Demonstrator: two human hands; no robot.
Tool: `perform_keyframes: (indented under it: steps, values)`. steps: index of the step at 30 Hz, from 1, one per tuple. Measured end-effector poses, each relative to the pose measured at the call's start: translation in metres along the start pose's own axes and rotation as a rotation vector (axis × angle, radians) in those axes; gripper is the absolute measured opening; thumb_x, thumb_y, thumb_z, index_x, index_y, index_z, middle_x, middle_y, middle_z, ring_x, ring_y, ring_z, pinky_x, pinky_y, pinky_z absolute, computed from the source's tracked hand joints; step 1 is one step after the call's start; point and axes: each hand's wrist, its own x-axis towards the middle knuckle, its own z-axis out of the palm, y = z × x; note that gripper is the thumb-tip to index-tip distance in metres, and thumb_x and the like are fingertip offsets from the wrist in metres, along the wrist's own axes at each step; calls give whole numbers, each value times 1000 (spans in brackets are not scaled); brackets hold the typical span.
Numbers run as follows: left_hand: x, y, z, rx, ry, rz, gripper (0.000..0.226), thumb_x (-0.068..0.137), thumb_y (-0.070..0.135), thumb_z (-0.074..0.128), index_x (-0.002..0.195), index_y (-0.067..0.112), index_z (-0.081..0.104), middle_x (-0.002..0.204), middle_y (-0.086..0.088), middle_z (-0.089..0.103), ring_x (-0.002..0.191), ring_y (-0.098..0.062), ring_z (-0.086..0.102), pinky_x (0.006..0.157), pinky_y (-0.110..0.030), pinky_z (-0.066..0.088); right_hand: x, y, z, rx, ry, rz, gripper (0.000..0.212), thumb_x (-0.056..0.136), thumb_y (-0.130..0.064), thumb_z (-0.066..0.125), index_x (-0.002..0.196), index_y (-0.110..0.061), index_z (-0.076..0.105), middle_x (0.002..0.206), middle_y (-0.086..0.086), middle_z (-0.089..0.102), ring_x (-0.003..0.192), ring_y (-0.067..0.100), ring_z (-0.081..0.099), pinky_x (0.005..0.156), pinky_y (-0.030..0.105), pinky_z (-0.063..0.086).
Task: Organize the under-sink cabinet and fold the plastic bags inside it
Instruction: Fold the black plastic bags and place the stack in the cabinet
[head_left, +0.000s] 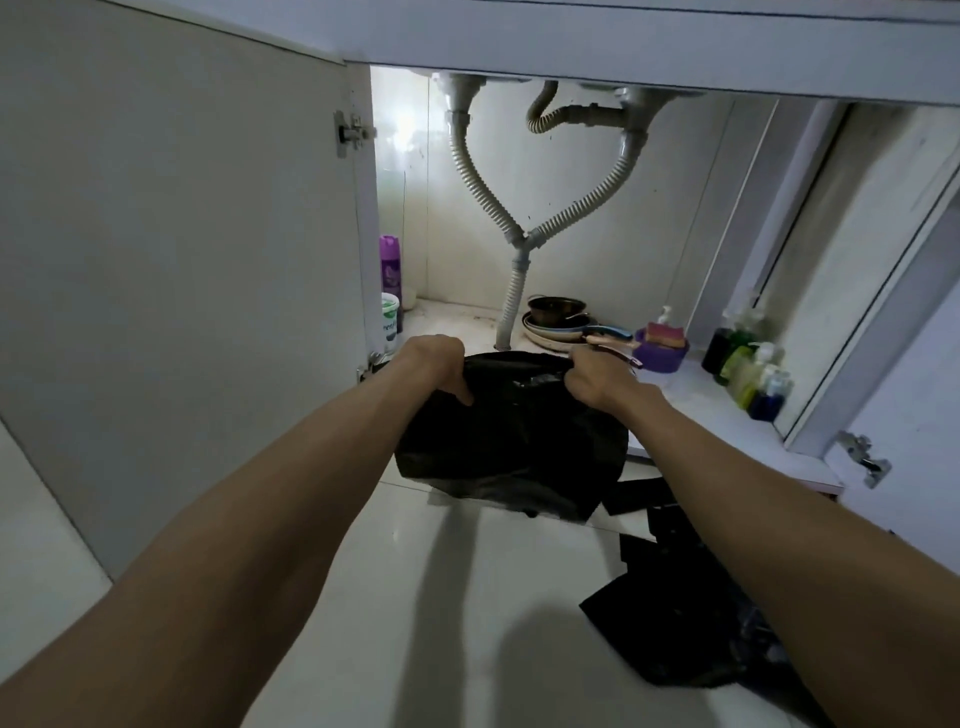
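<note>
Left hand (434, 364) and right hand (597, 376) each clench the top edge of a black plastic bag (509, 441), which hangs at centre before the open under-sink cabinet (696, 400). More black bags (691, 623), perhaps partly folded, lie at four o'clock.
</note>
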Motion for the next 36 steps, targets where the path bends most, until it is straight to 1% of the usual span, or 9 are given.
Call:
perform_keyframes:
  steps: [5,9,13,19,23,26,28,32,36]
  values:
    - [7,-4,13,0,-87,-67,75,70,50,79,126,9,52,124,-9,59,111,-27,59,84,-36,47,5,-5,22,-126,-244,8,48,86,-34,59,126,-11,43,109,9,54,99,28,55,74,35,44]
    - [17,-8,25,88,-103,-68,71,70,43,82,125,10,51,123,-6,59,113,-27,59,79,-36,43,16,-5,37,-175,-320,6,40,75,-39,71,107,-19,57,100,4,59,92,24,58,69,32,45]
    - [26,-14,39,198,160,-16,35,88,15,62,121,7,55,119,-10,63,108,-27,62,78,-32,45,24,0,56,-222,-53,-60,19,85,-18,62,103,-13,65,100,9,67,94,28,62,68,32,45]
    - [30,-19,10,228,495,-7,52,89,3,55,138,5,37,109,-13,67,95,-30,66,74,-36,50,40,6,36,-180,397,-88,21,84,-8,59,104,-9,67,102,16,68,95,35,62,68,36,42]
    - [21,-30,-10,276,590,-6,64,88,4,60,144,6,29,99,-13,67,84,-30,66,65,-35,47,31,-2,27,-95,561,-171,17,77,0,56,89,-5,66,85,18,67,79,37,63,59,35,37]
    - [0,-30,-6,321,585,37,59,89,5,58,141,7,32,97,-13,67,81,-30,66,62,-35,46,7,-3,46,-42,516,-158,15,79,-2,55,86,-10,65,80,13,67,74,33,62,58,36,43]
    - [-15,-26,17,282,520,37,52,89,5,56,137,8,36,101,-13,66,86,-31,66,67,-37,49,-16,-3,65,-26,435,-142,14,82,-3,54,87,-11,64,81,11,66,76,32,61,57,32,37]
    - [-50,-16,92,193,302,79,41,88,11,55,127,12,41,104,-11,66,89,-30,65,68,-35,46,-67,1,115,-83,139,-67,17,87,-5,54,98,-10,66,98,13,68,93,33,63,67,34,41]
    - [-79,-13,181,145,72,76,57,87,17,55,140,15,33,111,-10,65,97,-30,64,77,-36,49,-109,8,183,-47,-257,25,17,90,-10,53,106,-10,59,115,15,62,104,32,60,79,35,47]
